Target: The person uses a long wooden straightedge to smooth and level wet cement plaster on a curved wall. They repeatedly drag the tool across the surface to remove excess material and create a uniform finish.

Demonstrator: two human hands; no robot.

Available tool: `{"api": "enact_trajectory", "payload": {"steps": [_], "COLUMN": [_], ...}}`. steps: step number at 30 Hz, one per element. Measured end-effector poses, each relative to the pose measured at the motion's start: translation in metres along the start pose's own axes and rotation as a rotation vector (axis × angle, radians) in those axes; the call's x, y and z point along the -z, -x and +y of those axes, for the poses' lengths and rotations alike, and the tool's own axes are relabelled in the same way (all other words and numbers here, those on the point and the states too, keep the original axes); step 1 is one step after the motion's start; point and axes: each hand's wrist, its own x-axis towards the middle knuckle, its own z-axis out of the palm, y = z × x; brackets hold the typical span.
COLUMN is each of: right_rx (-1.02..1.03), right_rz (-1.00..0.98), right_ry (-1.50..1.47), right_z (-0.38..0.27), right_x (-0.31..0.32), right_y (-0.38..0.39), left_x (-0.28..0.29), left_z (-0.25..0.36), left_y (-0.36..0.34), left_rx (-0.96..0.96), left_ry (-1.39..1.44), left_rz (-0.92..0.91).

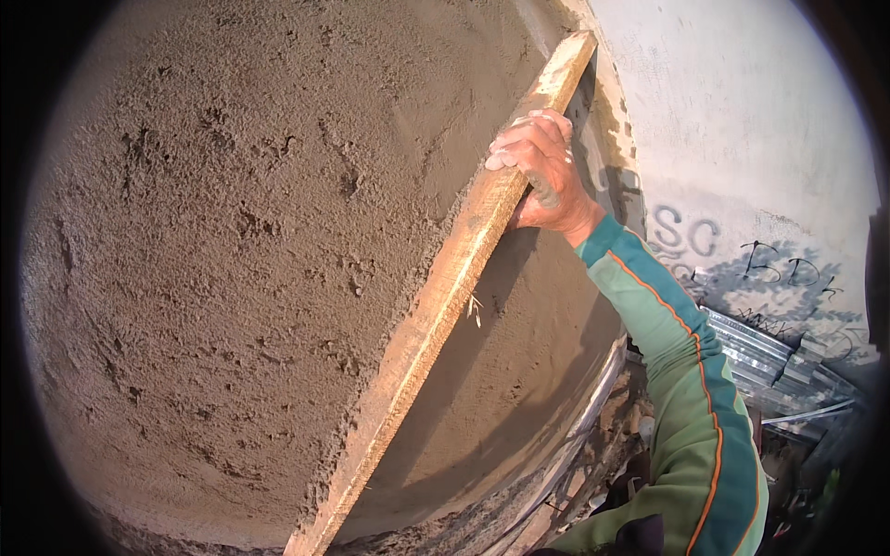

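My right hand (542, 162) grips the upper part of a long wooden board (454, 269), fingers wrapped over its edge. Pale mortar is smeared on the fingers. The board slants from upper right to lower left and lies edge-on against a wall coated in wet grey-brown mortar (204, 278). Left of the board the mortar is rough and pitted; to its right the mortar surface (519, 343) looks smoother and partly shaded. Along the board's left edge, loose mortar gathers. My left hand is out of view.
A pale wall (742, 93) with dark scrawled marks stands at the right. Below it lie stacked shiny metal profiles (760, 352). Rubble and a pale strip (593, 408) run along the lower edge of the mortared wall.
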Motion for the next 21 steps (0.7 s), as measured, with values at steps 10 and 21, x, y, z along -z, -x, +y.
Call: {"api": "enact_trajectory", "payload": {"steps": [10,21], "right_rx": [0.036,0.456], "right_rz": [0.094,0.374], "right_ry": [0.072,0.036], "right_z": [0.007,0.016], "right_x": [-0.003,-0.013], "right_y": [-0.005,-0.333], "left_x": [-0.003,0.013], "left_z": [-0.030,-0.174], "left_y": [-0.023,-0.144], "left_rx": [-0.009,0.059], "left_ry": [-0.170,-0.342], "left_rz": [0.096,0.367]}}
